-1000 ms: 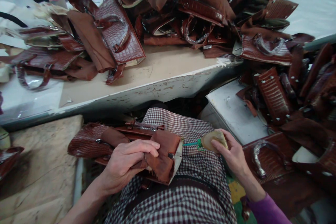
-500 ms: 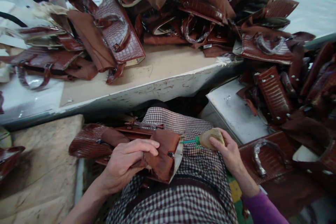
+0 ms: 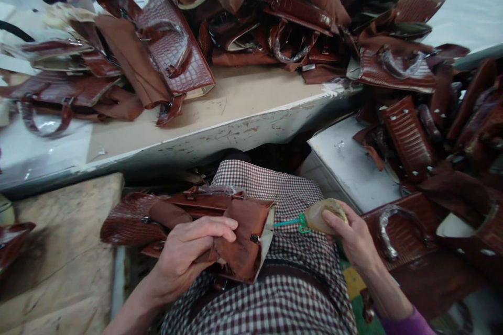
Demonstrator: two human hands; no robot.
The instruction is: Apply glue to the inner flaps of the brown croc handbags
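On the checked apron (image 3: 298, 282) over my lap lies a brown crocodile-patterned handbag (image 3: 131, 217), with its brown lining (image 3: 243, 222) pulled out and its pale edge facing right. My left hand (image 3: 188, 248) is closed on the lining, thumb beneath and fingers on top. In my right hand (image 3: 349, 227) is a yellowish squeeze bottle (image 3: 322, 215), held on its side. Its thin green nozzle (image 3: 288, 222) points left, and the tip is at the pale edge of the bag; whether it touches I cannot tell.
Brown handbags (image 3: 173, 47) are piled along the workbench (image 3: 236, 110) in front. More bag parts (image 3: 408, 138) crowd a white surface (image 3: 341, 162) at the right, above another handbag (image 3: 404, 230). A worn board (image 3: 58, 251) lies at the left.
My right hand has moved the squeeze bottle slightly right and down. The bag and lining have shifted a little downward, with my left hand still gripping the lining.
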